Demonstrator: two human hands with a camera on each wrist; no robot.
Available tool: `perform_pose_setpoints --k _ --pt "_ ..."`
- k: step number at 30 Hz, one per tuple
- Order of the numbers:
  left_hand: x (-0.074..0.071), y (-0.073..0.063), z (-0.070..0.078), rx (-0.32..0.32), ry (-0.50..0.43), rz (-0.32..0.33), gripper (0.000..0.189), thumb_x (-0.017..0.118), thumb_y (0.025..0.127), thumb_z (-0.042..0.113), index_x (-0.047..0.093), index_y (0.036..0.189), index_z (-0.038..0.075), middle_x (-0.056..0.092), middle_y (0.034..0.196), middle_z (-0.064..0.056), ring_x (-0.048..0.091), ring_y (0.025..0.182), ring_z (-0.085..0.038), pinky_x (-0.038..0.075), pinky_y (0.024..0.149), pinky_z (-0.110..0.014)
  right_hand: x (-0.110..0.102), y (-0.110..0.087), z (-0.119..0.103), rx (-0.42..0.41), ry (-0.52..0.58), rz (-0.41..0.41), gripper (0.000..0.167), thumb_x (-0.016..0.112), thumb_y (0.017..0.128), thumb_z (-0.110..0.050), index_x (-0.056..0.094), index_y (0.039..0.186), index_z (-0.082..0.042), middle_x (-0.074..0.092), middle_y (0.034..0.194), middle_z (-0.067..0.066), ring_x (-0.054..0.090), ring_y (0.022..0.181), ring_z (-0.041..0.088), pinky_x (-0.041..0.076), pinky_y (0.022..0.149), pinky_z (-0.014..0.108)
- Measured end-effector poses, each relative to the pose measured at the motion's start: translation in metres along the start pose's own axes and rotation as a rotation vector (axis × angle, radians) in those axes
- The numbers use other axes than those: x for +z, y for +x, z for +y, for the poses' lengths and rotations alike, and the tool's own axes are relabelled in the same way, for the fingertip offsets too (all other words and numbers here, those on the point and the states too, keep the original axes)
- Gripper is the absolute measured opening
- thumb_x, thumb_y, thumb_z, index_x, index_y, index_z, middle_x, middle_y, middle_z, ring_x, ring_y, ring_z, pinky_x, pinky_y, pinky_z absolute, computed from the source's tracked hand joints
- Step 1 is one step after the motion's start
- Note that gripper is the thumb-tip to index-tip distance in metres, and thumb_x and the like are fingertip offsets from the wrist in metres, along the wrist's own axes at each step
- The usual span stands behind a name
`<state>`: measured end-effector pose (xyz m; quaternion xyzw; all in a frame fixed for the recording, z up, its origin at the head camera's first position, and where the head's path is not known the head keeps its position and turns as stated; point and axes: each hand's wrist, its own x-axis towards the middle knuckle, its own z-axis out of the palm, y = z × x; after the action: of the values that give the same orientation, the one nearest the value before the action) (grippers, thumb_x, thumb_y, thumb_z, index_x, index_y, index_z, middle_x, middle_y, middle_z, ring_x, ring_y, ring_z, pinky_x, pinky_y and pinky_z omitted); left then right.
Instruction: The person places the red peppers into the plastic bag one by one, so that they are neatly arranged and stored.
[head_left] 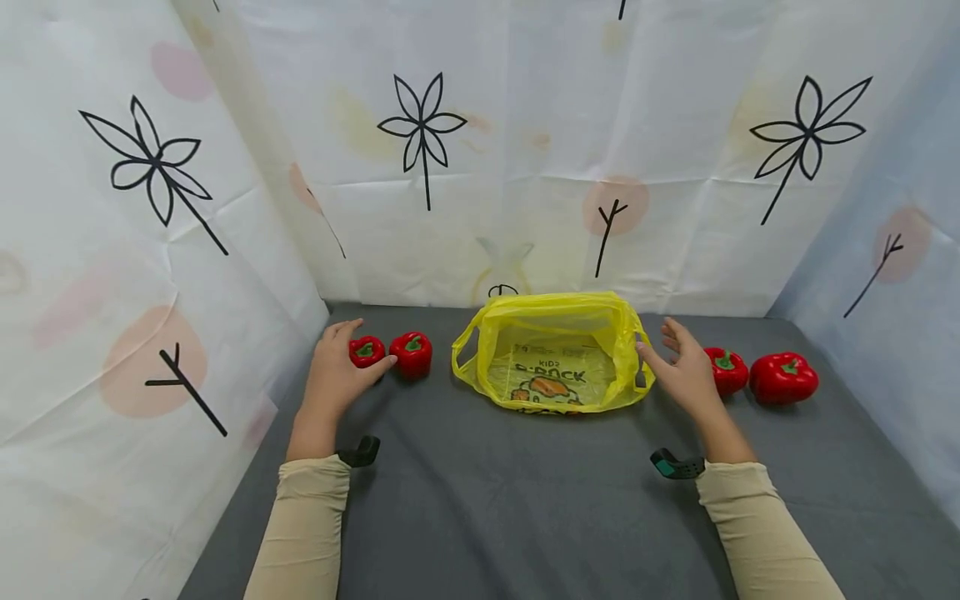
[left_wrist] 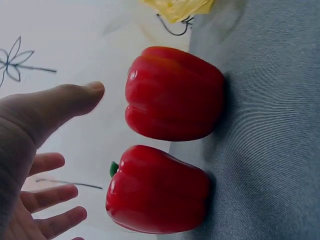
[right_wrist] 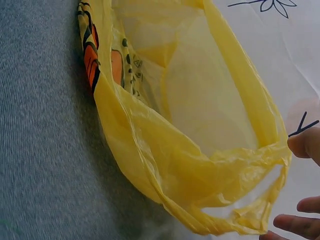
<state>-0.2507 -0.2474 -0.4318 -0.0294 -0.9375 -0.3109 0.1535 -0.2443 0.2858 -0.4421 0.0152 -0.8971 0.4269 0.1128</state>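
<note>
My left hand [head_left: 336,371] hovers beside two red bell peppers on the left, thumb and fingers spread apart. The nearer one to the hand is a bell pepper [left_wrist: 157,190] with a green stem; the other bell pepper [head_left: 411,355] stands to its right, just past the thumb tip. A yellow plastic bag [head_left: 480,379] sits in the middle with its mouth wide open and printed lettering on it. My right hand [head_left: 686,371] is at the bag's right handle, fingers spread and gripping nothing. In the right wrist view its thumb [right_wrist: 302,145] is right at the bag's rim.
Two more red bell peppers, one [head_left: 726,372] close behind the right hand and a larger one [head_left: 783,378] farther right, rest on the grey tablecloth [head_left: 480,500]. White patterned curtains [head_left: 525,150] rise behind the table and along both sides.
</note>
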Motion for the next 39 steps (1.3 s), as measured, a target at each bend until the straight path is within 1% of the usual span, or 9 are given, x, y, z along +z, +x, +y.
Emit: perform_pose_setpoints --k 6,9,12,17,22,30,34,39 --pt "-0.001 0.003 -0.006 -0.092 -0.075 -0.018 0.089 0.083 0.092 0.041 0.040 0.163 0.006 0.038 0.164 -0.023 0.040 0.148 -0.046 0.046 0.115 -0.067 0.012 0.005 -0.002 0.020 0.027 -0.013 0.087 0.064 0.107 -0.042 0.021 0.168 0.002 0.035 0.166 0.033 0.038 0.151 0.054 0.037 0.120 0.069" --pt "-0.002 0.002 -0.006 -0.136 -0.098 -0.026 0.090 0.082 0.093 0.041 0.038 0.164 0.007 0.037 0.164 -0.023 0.038 0.149 -0.046 0.044 0.115 -0.068 0.018 0.007 -0.004 0.043 0.016 -0.022 0.089 0.065 0.106 -0.045 0.021 0.168 0.002 0.035 0.166 0.032 0.038 0.151 0.054 0.037 0.120 0.068" --pt "-0.002 0.002 -0.008 -0.168 -0.108 -0.036 0.093 0.083 0.093 0.041 0.035 0.165 0.007 0.036 0.163 -0.025 0.037 0.149 -0.046 0.043 0.116 -0.068 0.024 0.009 -0.005 0.062 -0.025 -0.016 0.090 0.067 0.104 -0.045 0.022 0.168 0.001 0.034 0.167 0.031 0.037 0.152 0.053 0.037 0.120 0.068" --pt "0.001 0.002 -0.014 -0.196 -0.139 -0.047 0.098 0.083 0.092 0.044 0.032 0.166 0.007 0.037 0.161 -0.026 0.038 0.148 -0.046 0.041 0.118 -0.067 0.032 0.012 -0.005 0.037 -0.076 0.042 0.086 0.074 0.099 -0.035 0.031 0.164 0.002 0.042 0.162 0.031 0.043 0.147 0.052 0.039 0.118 0.068" --pt "0.006 0.000 -0.021 -0.236 -0.171 -0.046 0.102 0.084 0.090 0.044 0.028 0.168 0.008 0.034 0.164 -0.025 0.035 0.151 -0.045 0.039 0.120 -0.067 0.038 0.014 -0.006 0.015 -0.066 0.063 0.083 0.077 0.097 -0.027 0.035 0.162 0.002 0.048 0.157 0.032 0.050 0.138 0.052 0.044 0.112 0.069" --pt "0.019 0.006 -0.024 -0.223 -0.210 -0.044 0.101 0.086 0.089 0.040 0.031 0.167 0.009 0.040 0.159 -0.026 0.042 0.145 -0.045 0.047 0.114 -0.066 0.043 0.013 0.000 0.024 -0.043 0.104 0.075 0.076 0.098 -0.015 0.039 0.160 0.003 0.049 0.156 0.032 0.052 0.136 0.052 0.045 0.112 0.068" --pt "0.020 0.004 -0.027 -0.240 -0.235 -0.031 0.097 0.087 0.089 0.033 0.033 0.166 0.010 0.041 0.159 -0.024 0.042 0.146 -0.043 0.048 0.114 -0.065 0.045 0.014 0.003 0.007 -0.036 0.111 0.070 0.073 0.098 -0.011 0.041 0.158 0.004 0.051 0.154 0.033 0.052 0.136 0.052 0.044 0.113 0.068" --pt "0.018 0.002 -0.033 -0.248 -0.255 -0.025 0.094 0.087 0.090 0.029 0.034 0.165 0.009 0.044 0.156 -0.023 0.045 0.144 -0.042 0.048 0.115 -0.062 0.047 0.015 0.003 -0.001 -0.007 0.121 0.066 0.071 0.099 -0.010 0.043 0.157 0.003 0.052 0.154 0.032 0.052 0.136 0.051 0.044 0.113 0.067"
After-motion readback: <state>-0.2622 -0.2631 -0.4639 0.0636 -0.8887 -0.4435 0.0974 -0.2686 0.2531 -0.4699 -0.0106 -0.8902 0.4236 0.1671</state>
